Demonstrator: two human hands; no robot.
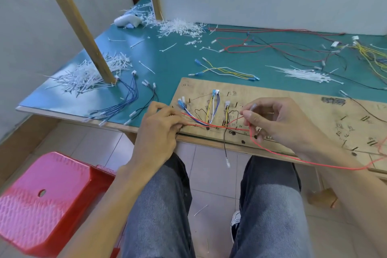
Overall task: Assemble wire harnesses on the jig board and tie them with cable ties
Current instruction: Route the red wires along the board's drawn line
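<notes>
jig board: a wooden jig board (pixel 293 107) is laid on the green mat (pixel 178 63) at the table's near edge; pen marks and short pegs are seen on it.
left hand: the left hand (pixel 161 123) is curled at the board's left edge, and the red wire is gripped under its fingers.
right hand: the right hand (pixel 278 119) is held over the board's middle; the red wire is pinched between thumb and forefinger, and the other fingers are curled.
red wire: the red wire (pixel 272 151) is stretched from the left hand along the board's near edge, is led up to the right hand, and is looped down past the edge and off to the right.
routed wires: yellow, white and blue routed wires (pixel 211 111) with connectors are laid on the board between the 2 hands.
black wire: 1 black wire (pixel 225 144) is hung over the near edge, with a white connector at its end.
cable ties: white cable ties (pixel 88 77) are heaped around the wooden post (pixel 77 21); 2 more heaps are seen at the back and to the right of the board.
blue bundle: a blue bundle (pixel 125 100) is laid on the mat left of the board.
stool: a red stool (pixel 41 195) is set on the floor beside the left knee.
</notes>
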